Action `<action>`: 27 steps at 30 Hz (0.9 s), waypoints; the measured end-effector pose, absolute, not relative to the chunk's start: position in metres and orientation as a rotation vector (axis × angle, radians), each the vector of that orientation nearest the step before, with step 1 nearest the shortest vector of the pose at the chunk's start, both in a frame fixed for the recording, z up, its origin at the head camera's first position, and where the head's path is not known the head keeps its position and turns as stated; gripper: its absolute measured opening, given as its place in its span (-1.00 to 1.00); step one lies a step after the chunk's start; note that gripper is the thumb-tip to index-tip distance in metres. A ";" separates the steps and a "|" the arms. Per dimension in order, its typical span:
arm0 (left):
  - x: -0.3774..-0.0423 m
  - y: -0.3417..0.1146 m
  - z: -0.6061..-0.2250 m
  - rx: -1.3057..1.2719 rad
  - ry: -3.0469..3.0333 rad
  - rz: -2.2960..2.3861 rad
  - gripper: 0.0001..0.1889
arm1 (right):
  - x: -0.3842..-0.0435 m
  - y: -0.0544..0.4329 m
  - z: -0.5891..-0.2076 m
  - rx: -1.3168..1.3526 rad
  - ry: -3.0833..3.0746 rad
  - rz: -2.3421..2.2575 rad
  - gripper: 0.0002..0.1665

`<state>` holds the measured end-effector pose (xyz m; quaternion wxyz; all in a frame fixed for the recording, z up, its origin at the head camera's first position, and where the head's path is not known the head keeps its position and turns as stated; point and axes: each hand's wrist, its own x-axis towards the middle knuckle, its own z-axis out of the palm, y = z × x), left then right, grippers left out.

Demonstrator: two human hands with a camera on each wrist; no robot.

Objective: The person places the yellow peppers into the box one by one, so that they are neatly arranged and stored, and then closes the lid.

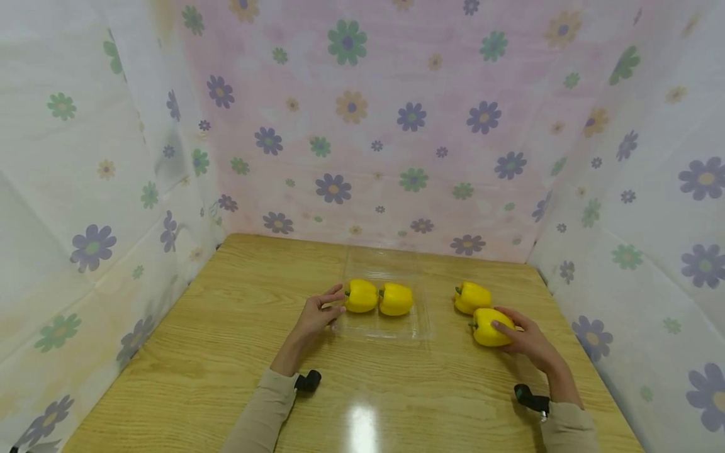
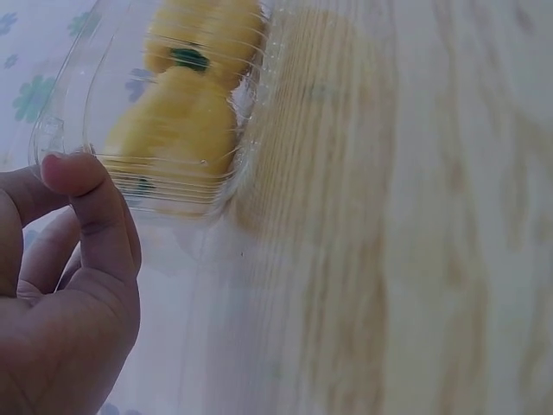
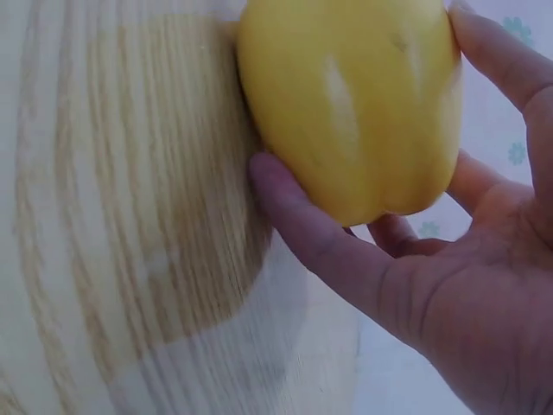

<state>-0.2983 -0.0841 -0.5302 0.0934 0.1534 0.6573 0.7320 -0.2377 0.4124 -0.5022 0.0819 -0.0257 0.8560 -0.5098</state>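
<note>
A clear plastic container (image 1: 391,330) lies on the table with two yellow bell peppers side by side in it, a left one (image 1: 361,297) and a right one (image 1: 396,300). At its left edge, my left hand (image 1: 313,318) pinches the rim between thumb and fingers; the left wrist view shows the thumb (image 2: 73,173) against the clear wall. Off to the right, my right hand (image 1: 531,343) grips another yellow bell pepper (image 1: 488,328), its stem pointing left. In the right wrist view, fingers and thumb reach around the blunt end of this pepper (image 3: 354,112).
One more yellow bell pepper (image 1: 474,296) sits just behind the gripped one. The container's clear lid (image 1: 381,258) extends toward the back of the wooden table (image 1: 226,365). Flower-patterned cloth (image 1: 374,126) encloses the back and both sides.
</note>
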 end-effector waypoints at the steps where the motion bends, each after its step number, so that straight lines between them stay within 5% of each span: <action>1: -0.298 -0.084 -0.531 0.452 1.950 2.173 -0.55 | -0.237 0.413 -0.502 -0.091 2.544 -1.519 -0.19; 27: -0.297 -0.082 -0.532 0.408 1.968 2.185 -0.56 | -0.228 0.405 -0.494 -0.193 2.411 -1.583 -0.19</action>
